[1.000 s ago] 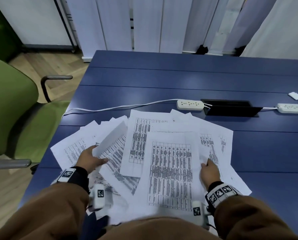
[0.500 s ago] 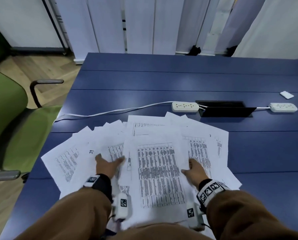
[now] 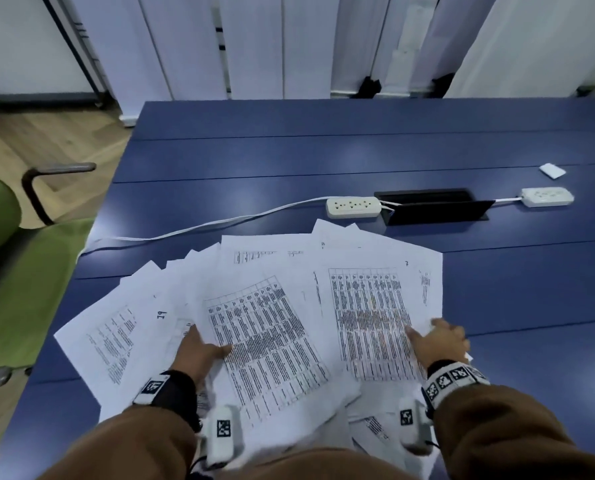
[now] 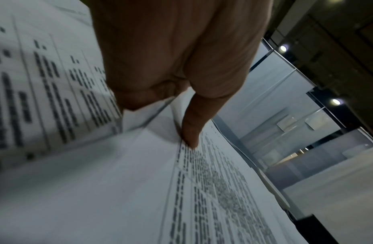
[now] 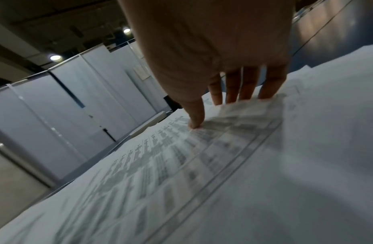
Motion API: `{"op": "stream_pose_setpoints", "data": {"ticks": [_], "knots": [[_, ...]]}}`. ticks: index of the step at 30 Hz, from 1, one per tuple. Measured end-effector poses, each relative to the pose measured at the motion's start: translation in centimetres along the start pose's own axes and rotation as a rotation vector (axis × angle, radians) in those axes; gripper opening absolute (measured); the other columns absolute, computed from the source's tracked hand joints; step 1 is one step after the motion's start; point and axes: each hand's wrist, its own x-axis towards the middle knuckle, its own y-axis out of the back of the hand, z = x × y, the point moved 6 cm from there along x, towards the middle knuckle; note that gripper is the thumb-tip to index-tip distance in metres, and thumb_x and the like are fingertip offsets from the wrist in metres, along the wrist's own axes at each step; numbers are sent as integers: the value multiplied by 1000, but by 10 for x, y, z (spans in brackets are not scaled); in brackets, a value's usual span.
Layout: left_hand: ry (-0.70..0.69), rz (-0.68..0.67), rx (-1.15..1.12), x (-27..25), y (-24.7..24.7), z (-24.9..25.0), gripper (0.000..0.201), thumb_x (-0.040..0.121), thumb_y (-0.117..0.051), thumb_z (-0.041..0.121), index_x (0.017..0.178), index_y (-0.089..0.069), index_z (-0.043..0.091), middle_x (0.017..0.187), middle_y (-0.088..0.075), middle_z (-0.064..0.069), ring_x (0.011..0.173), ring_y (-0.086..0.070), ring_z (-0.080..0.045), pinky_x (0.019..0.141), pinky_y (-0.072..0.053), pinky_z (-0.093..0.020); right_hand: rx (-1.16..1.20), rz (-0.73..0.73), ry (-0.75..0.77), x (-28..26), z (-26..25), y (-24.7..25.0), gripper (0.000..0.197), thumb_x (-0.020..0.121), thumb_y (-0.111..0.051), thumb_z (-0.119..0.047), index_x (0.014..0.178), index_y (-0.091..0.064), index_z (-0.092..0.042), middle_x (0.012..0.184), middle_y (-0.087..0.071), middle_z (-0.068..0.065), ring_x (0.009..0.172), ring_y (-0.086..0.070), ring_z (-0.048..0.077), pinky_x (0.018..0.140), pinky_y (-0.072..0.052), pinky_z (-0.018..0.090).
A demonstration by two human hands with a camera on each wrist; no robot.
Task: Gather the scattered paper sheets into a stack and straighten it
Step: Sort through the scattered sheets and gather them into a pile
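Several printed paper sheets (image 3: 140, 327) lie fanned out on the near part of the blue table (image 3: 323, 150). My left hand (image 3: 199, 353) is at the left edge of a tilted table-printed sheet (image 3: 264, 341). Its thumb lies on top of that sheet. In the left wrist view the thumb (image 4: 191, 132) presses the print while the curled fingers (image 4: 139, 92) hold a sheet's edge. My right hand (image 3: 439, 339) pinches the right table-printed sheet (image 3: 368, 323) at its right edge. In the right wrist view the thumb (image 5: 195, 118) is on top and the fingertips are hidden behind the raised edge.
Beyond the papers lie a white power strip (image 3: 353, 207) with its cord (image 3: 202, 226), a black cable slot (image 3: 431, 206), a second strip (image 3: 547, 196) and a small white item (image 3: 552, 170). A green chair (image 3: 22, 271) stands at the table's left edge.
The right hand has gone to the right, and a table-printed sheet has slid out with it. The centre sheet now lies tilted, with the left hand at its left edge.
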Motion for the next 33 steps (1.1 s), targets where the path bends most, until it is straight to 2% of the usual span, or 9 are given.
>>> {"op": "stream_pose_setpoints", "data": {"ticks": [5,10,13,15,18,22,26,30,33], "knots": [[-13,-175,-61,-19,-47,9,64,73,-79,0,127,-44,10,112,-61,0,112,-55,-25,105,-39,-42,266,-207,325,-27,-37,-32,42,86,-68,-21,121,-50,-6,105,-57,4,102,-59,30,84,-45,31],[-106,-185,-56,-18,-80,13,118,51,-91,53,145,-32,12,147,-46,-3,134,-44,-25,113,-34,-50,261,-399,477,-57,-65,-54,31,92,-46,-1,118,-55,-14,97,-61,6,81,-55,16,66,-44,24],[-99,-106,-62,-28,-71,18,65,73,-84,15,126,-49,9,122,-61,-8,114,-58,-32,102,-46,-49,305,-408,494,-55,-63,-51,30,93,-46,-2,117,-59,-16,103,-64,5,82,-56,12,68,-46,23],[-84,-56,-54,-28,-55,12,52,75,-80,7,118,-52,10,115,-65,-15,102,-62,-37,93,-51,-53,342,-291,462,-41,-54,-36,27,92,-51,-6,115,-61,-17,109,-62,7,87,-59,14,74,-51,28],[-48,-21,-82,-27,-31,1,61,76,-80,6,128,-48,8,117,-63,-20,101,-62,-40,86,-54,-51,128,-77,356,-6,-23,-9,50,82,-72,-29,127,-54,-19,127,-52,13,114,-51,30,95,-47,42],[-52,0,-119,-29,-12,-10,65,77,-78,2,133,-46,4,124,-61,-17,107,-59,-35,91,-50,-45,-102,-134,361,5,-1,-7,88,65,-76,-60,136,-43,-21,132,-47,9,123,-42,31,99,-42,43],[-51,-7,-270,-41,-21,-13,69,76,-78,0,136,-45,9,133,-57,-8,117,-55,-28,107,-38,-44,65,-277,393,-17,-14,-29,64,77,-72,-49,125,-43,-17,126,-56,7,109,-55,26,93,-46,35],[-62,-81,-254,-48,-46,-6,77,76,-80,18,141,-39,9,139,-54,-9,122,-53,-29,108,-37,-44,108,-403,368,-39,-32,-51,59,98,-48,-35,145,-30,-5,150,-38,11,136,-39,28,111,-30,36],[-82,-101,-253,-52,-66,-1,81,79,-78,21,144,-32,10,146,-46,-12,123,-50,-29,105,-38,-38,299,-467,322,-53,-39,-63,40,99,-45,-31,131,-47,-5,126,-58,13,113,-56,28,99,-45,39]]}}
